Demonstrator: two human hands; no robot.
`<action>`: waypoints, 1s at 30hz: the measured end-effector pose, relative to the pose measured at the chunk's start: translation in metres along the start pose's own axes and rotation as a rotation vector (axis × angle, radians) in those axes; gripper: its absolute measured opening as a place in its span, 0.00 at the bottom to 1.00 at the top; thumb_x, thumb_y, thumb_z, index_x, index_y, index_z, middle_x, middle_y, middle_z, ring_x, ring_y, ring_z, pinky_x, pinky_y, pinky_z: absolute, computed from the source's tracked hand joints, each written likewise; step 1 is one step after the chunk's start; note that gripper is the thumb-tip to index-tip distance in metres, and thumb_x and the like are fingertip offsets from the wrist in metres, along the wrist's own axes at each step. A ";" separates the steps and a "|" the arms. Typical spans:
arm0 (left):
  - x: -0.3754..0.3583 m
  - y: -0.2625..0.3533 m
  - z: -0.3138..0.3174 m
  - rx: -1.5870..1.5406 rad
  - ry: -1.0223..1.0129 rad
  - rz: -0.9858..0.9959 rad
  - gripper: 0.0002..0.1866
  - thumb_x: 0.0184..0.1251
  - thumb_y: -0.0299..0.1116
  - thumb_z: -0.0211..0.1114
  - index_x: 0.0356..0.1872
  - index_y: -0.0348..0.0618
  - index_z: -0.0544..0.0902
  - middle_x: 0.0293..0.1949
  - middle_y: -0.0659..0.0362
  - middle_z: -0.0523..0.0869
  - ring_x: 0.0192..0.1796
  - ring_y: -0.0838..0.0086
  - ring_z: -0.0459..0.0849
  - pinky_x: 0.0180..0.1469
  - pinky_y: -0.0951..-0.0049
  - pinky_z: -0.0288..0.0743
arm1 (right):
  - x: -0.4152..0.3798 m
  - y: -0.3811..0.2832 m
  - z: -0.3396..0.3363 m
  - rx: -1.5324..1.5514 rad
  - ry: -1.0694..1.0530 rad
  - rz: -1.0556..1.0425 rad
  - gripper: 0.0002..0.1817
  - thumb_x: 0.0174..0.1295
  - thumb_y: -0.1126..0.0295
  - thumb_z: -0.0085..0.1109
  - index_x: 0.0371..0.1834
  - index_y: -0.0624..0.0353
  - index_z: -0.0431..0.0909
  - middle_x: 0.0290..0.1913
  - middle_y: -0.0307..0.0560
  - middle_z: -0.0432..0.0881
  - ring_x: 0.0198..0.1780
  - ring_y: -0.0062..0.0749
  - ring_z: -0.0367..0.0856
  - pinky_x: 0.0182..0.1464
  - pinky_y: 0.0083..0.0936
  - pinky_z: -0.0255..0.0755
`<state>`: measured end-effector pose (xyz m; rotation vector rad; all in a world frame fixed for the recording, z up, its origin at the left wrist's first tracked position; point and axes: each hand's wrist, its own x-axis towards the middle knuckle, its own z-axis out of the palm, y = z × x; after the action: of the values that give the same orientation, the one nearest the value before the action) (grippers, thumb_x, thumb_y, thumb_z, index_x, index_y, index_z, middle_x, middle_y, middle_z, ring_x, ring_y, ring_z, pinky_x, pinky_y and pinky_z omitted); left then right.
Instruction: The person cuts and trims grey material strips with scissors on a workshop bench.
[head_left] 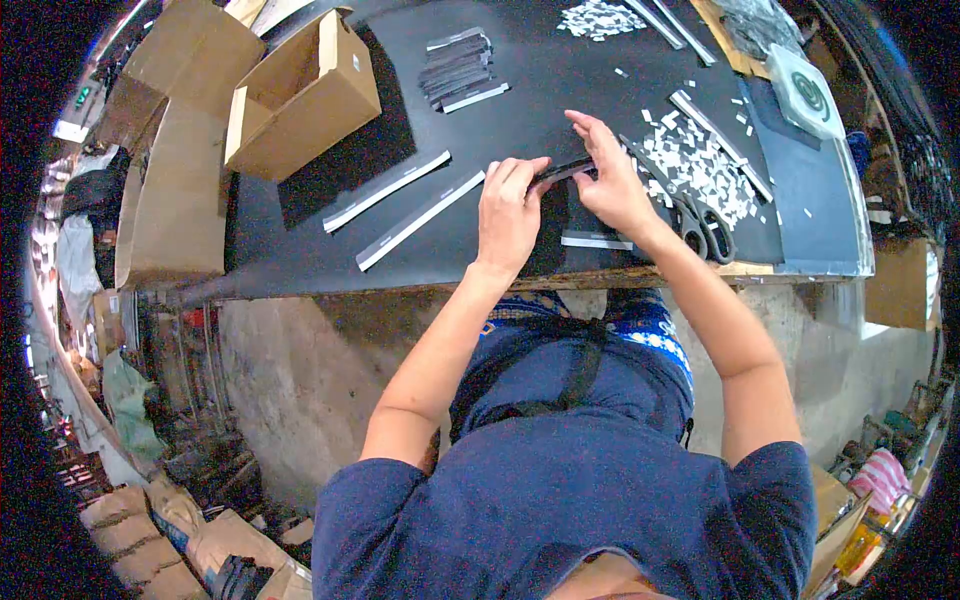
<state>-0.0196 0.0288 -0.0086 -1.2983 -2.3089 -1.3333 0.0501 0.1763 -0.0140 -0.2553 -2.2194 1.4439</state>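
My left hand (pixel 508 215) is closed around one end of a dark strip bundle (pixel 565 170), above the table's near side. My right hand (pixel 612 178) has its fingers stretched out and its palm at the bundle's other end. To the left lie two long black-and-white strips, one (pixel 390 192) farther out and one (pixel 420 222) by my left hand. A shorter strip (pixel 597 241) lies below my right wrist. Black-handled scissors (pixel 716 232) rest right of that wrist, beside a heap of small white pieces (pixel 700 165).
An open cardboard box (pixel 310 105) stands at the left of the dark table (pixel 540 60). A stack of dark strips (pixel 458 68) lies at the back. More white pieces (pixel 600 20) and long strips (pixel 672 25) are behind, with a clear plastic container (pixel 805 92) at right.
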 end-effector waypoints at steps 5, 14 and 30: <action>-0.004 -0.001 0.003 -0.010 0.019 0.010 0.15 0.52 0.18 0.66 0.43 0.38 0.83 0.36 0.53 0.82 0.42 0.58 0.78 0.46 0.62 0.74 | -0.007 -0.010 0.005 0.160 -0.023 -0.013 0.48 0.37 0.94 0.35 0.72 0.64 0.52 0.73 0.54 0.56 0.78 0.44 0.47 0.78 0.34 0.39; 0.007 -0.010 -0.007 0.029 -0.012 0.009 0.09 0.58 0.21 0.63 0.39 0.41 0.87 0.35 0.54 0.85 0.41 0.60 0.81 0.46 0.64 0.74 | -0.019 -0.029 -0.009 0.123 0.176 -0.067 0.35 0.49 0.90 0.45 0.65 0.63 0.65 0.63 0.54 0.69 0.69 0.43 0.66 0.72 0.33 0.57; 0.099 -0.100 -0.020 0.314 0.096 -0.041 0.06 0.55 0.32 0.70 0.34 0.48 0.89 0.34 0.56 0.89 0.40 0.61 0.83 0.46 0.63 0.75 | -0.075 -0.064 -0.040 -0.161 0.189 -0.058 0.25 0.52 0.88 0.51 0.55 0.61 0.75 0.57 0.53 0.77 0.63 0.45 0.73 0.65 0.33 0.64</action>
<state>-0.1602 0.0510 -0.0069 -1.0703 -2.3692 -0.9680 0.1409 0.1516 0.0351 -0.3625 -2.1707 1.1617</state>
